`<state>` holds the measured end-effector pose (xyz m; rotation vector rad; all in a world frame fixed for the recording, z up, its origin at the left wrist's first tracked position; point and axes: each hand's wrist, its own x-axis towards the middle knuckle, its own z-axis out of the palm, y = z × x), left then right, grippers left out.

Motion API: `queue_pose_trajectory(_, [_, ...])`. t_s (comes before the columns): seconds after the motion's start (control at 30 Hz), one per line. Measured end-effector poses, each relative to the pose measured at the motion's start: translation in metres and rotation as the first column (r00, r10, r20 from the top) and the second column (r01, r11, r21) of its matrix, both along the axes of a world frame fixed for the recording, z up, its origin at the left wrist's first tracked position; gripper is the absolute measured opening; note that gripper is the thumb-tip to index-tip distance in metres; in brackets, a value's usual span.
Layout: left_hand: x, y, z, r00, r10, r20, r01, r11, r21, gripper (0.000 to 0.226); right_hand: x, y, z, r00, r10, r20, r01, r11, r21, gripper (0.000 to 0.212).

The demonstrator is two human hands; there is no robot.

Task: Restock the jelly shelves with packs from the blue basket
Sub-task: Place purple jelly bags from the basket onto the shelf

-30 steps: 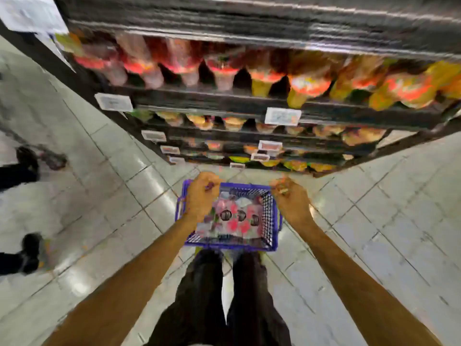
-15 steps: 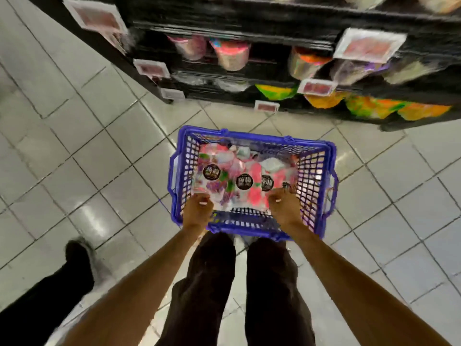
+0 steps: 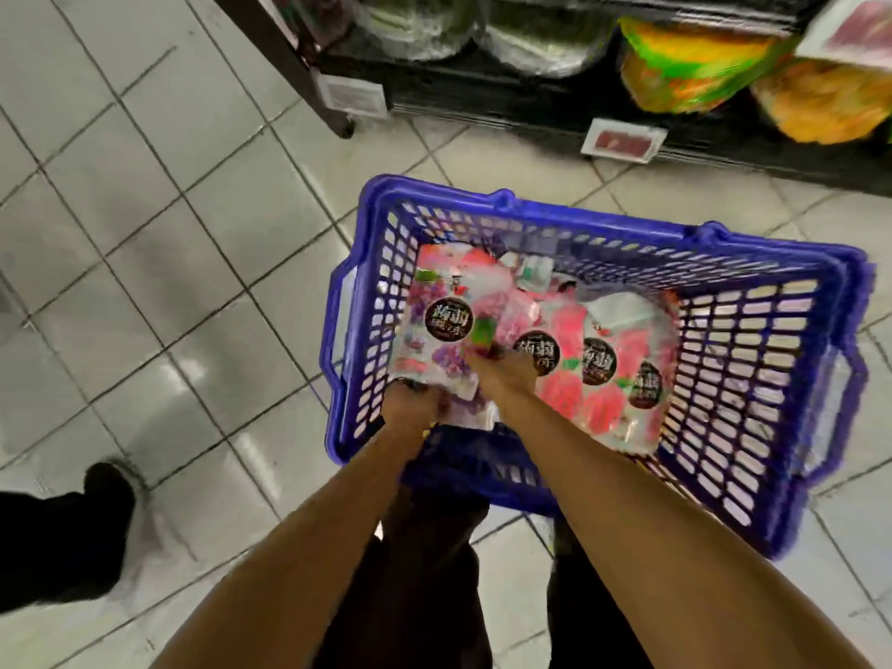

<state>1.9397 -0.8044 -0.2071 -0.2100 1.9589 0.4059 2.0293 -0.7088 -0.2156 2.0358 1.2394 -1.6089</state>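
Reaching into: the blue plastic lattice basket (image 3: 603,219), set on the pale tiled floor (image 3: 145,243) just in front of the dark bottom shelf (image 3: 482,96). From my remote seat I judge it stands there so each pack has only a short way to travel.
Left hand: the left hand (image 3: 410,410) sits at the basket's near left corner, fingers curled round the lower edge of the glossy purple-print jelly pack (image 3: 441,325), probably to lift it clear of its neighbours.
Right hand: the right hand (image 3: 507,381) lies on the packs just beside the left, fingertips pushed toward the seam between that pack and the pink-and-white jelly packs (image 3: 603,364). Blur stops me telling whether they pinch anything or only press.
Task's things: every pack I see is inside the basket, lying flat and overlapping.
Count of packs: I count four dark round labels, so at least four packs, one purple and three pink. Crumpled corners behind hint at more, but I cannot tell how many.
Count on the shelf: two clear bags (image 3: 420,26), one yellow-and-green bag (image 3: 690,70), one orange bag (image 3: 830,103), and three white price tags (image 3: 625,140).
Bystander: one dark shoe (image 3: 108,490) at the left, well apart from the basket.
Hands and basket: two hands, one basket.
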Motion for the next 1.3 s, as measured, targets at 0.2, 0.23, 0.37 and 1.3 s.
queue_pose_trajectory(0.2, [0.003,-0.001,0.009,0.996,0.06,-0.068,-0.054,0.995,0.082,0.019,0.0,0.012,0.008,0.924,-0.345,-0.163,0.302,0.922,-0.242,0.021])
queue_pose_trajectory(0.23, [0.005,0.0,0.013,0.998,0.038,-0.058,-0.034,0.996,0.082,0.019,0.004,0.017,0.012,0.921,-0.346,-0.177,0.298,0.921,-0.251,0.021])
queue_pose_trajectory(0.37, [0.009,0.004,0.029,0.997,-0.059,0.04,0.053,0.988,0.144,0.039,0.029,0.026,0.027,0.88,-0.432,-0.199,0.392,0.896,-0.209,0.008])
queue_pose_trajectory(1.3, [-0.005,0.077,0.349,0.946,-0.134,0.294,-0.028,0.873,0.486,0.061,0.127,0.045,0.376,0.656,-0.475,-0.587,0.621,0.781,0.062,0.022])
